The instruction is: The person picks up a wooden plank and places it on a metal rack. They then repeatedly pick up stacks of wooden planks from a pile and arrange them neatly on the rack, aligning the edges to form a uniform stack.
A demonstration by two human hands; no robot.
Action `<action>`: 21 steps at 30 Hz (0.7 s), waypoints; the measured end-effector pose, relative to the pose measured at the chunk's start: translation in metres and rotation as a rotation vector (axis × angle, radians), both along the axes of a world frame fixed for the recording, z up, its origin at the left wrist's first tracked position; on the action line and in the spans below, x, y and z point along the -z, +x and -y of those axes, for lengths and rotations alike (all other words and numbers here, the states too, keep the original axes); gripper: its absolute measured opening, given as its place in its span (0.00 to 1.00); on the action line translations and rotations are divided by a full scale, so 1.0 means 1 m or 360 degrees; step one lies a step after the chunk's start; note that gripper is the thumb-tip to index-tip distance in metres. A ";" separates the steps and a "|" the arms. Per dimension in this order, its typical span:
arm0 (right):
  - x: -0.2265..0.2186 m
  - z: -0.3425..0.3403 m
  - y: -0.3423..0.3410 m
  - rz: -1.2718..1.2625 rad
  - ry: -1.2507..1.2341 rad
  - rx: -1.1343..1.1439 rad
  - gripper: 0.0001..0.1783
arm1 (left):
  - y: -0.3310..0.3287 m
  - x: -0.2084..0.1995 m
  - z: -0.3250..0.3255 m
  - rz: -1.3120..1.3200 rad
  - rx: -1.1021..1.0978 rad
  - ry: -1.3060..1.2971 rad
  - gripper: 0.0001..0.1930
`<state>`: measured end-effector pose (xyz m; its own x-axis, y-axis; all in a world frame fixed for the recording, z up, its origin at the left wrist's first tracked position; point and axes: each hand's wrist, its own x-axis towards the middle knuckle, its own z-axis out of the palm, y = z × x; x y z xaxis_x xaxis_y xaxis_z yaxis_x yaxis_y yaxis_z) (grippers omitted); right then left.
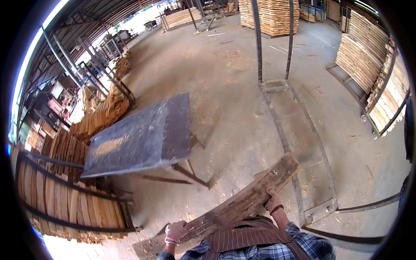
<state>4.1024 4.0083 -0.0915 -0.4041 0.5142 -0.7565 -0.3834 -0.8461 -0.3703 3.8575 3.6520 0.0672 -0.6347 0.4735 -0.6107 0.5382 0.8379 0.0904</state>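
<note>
A thick, weathered wooden plank (234, 203) lies slantwise across the front of my body, its right end higher and farther out than its left. My left hand (176, 232), in a pale work glove, grips it near the lower left end. Toward the other end, my right hand (274, 201), also gloved, is closed on the plank's near edge. A smaller piece of wood partly shows along the plank's far edge. Some fingers of both hands are hidden against the wood.
A dark metal-topped table (138, 134) with sawdust stands ahead on the left. A low metal cart frame (279, 125) with tall uprights is at right. A rack of boards (78, 203) stands near left; stacked boards (362, 56) stand far right, and a lumber stack (271, 17) at the back.
</note>
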 end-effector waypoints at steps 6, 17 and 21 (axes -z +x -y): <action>0.012 -0.165 -0.058 0.0026 0.0422 -0.0273 0.18 | 0.011 0.002 -0.131 0.0182 -0.0489 -0.0014 0.32; -0.033 -0.380 -0.211 0.0181 0.0328 -0.0827 0.20 | -0.050 0.031 -0.303 0.0246 -0.0857 0.0141 0.28; -0.027 -0.406 -0.274 0.0179 0.0128 -0.0920 0.19 | -0.056 0.018 -0.338 0.0114 -0.0994 0.0045 0.29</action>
